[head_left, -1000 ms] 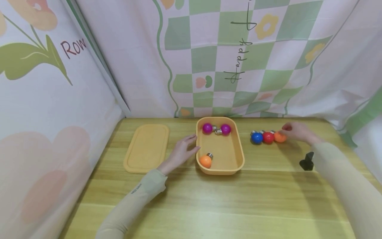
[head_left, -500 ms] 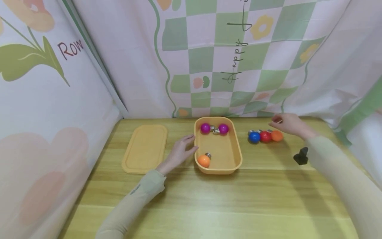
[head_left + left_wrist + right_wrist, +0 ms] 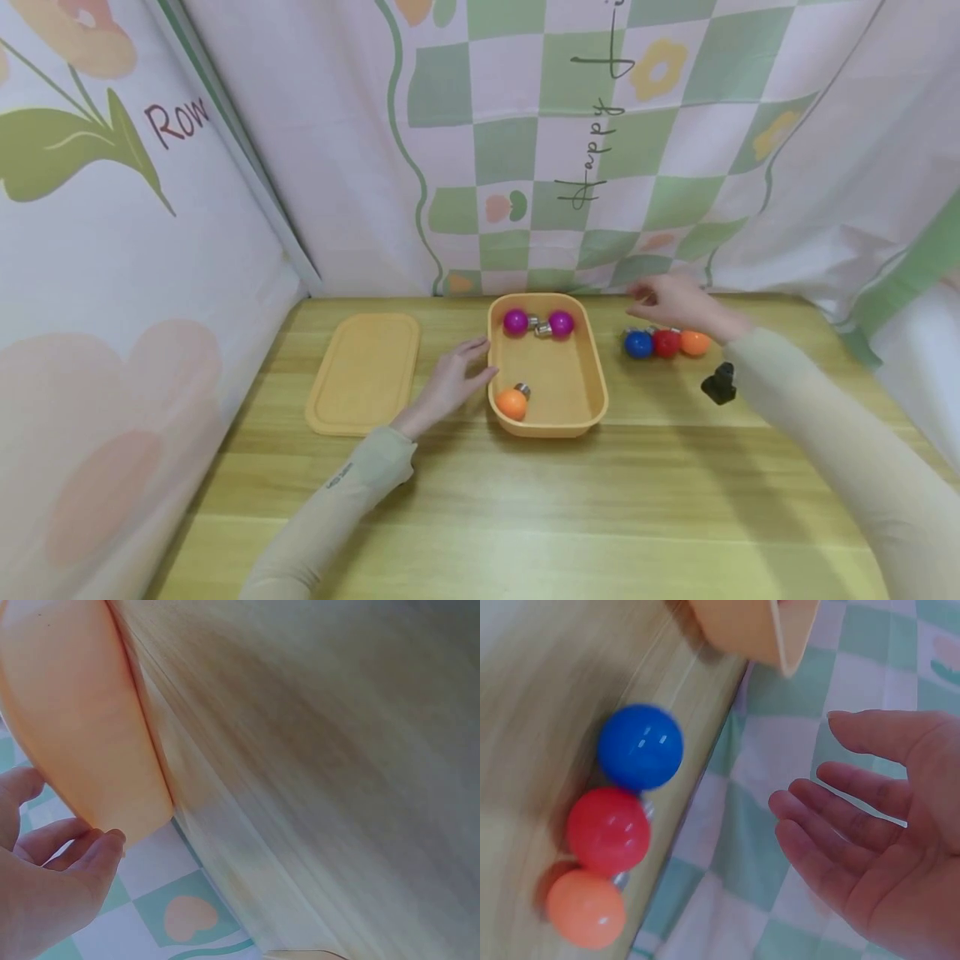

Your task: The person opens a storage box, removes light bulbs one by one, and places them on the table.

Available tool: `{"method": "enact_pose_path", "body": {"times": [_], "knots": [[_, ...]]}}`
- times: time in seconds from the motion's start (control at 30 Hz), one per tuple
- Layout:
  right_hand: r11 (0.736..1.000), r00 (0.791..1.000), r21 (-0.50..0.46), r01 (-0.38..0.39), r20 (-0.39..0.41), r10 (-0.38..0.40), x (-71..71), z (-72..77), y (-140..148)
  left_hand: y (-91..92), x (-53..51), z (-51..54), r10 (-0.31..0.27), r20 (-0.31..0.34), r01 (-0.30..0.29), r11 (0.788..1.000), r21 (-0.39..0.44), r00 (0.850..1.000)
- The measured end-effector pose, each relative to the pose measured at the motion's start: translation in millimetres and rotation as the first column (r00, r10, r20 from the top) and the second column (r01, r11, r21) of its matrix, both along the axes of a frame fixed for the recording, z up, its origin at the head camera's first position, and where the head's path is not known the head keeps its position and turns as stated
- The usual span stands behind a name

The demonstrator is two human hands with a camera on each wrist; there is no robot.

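A yellow-orange plastic box (image 3: 551, 431) stands mid-table, with two purple bulbs (image 3: 560, 323) at its far end and an orange bulb (image 3: 512, 404) in its near left corner. My left hand (image 3: 453, 379) touches the box's left side with fairly straight fingers, as the left wrist view also shows. Right of the box, a blue bulb (image 3: 639, 344), a red bulb (image 3: 666, 343) and a second orange bulb (image 3: 586, 909) lie in a row, metal bases pointing away. Above and behind this row hovers my right hand (image 3: 678, 302), fingers relaxed, holding nothing in the right wrist view.
A flat yellow lid (image 3: 365, 375) lies on the wooden table (image 3: 480, 508) left of the box. A small black object (image 3: 720, 383) shows beside the right sleeve. Curtains with green checks (image 3: 510, 150) hang along the table's far edge.
My right hand has lifted off the orange bulb at the row's right end and moved left over the row. The left hand and the bulbs stay where they were.
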State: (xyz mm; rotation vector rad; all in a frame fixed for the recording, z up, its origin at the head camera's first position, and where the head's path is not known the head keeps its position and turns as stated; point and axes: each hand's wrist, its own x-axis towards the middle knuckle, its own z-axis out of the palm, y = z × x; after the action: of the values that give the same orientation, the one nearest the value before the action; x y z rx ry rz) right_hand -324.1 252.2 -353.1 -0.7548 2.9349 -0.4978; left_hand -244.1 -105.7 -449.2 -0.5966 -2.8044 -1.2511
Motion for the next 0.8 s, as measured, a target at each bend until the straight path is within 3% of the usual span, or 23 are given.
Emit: {"method": "enact_pose_path", "body": {"times": [0.37,0.63,0.8], "knots": [[0.995,0.995,-0.029,-0.096,0.007,0.096,-6.8,7.8,-45.7,-1.6,-1.8,5.9,0.000,-0.003,0.000,1.000,-0.004,1.000],[0.979,0.979,-0.051,-0.197,-0.058,0.194,-19.8,0.0,-61.5,-0.8,-2.6,6.2,-0.011,-0.021,0.010,0.999,-0.038,1.000],[0.974,0.976,-0.060,-0.219,-0.010,0.218,-23.7,-6.0,-72.4,-0.5,-0.4,4.1,-0.011,-0.014,0.011,0.999,-0.039,1.000]]}}
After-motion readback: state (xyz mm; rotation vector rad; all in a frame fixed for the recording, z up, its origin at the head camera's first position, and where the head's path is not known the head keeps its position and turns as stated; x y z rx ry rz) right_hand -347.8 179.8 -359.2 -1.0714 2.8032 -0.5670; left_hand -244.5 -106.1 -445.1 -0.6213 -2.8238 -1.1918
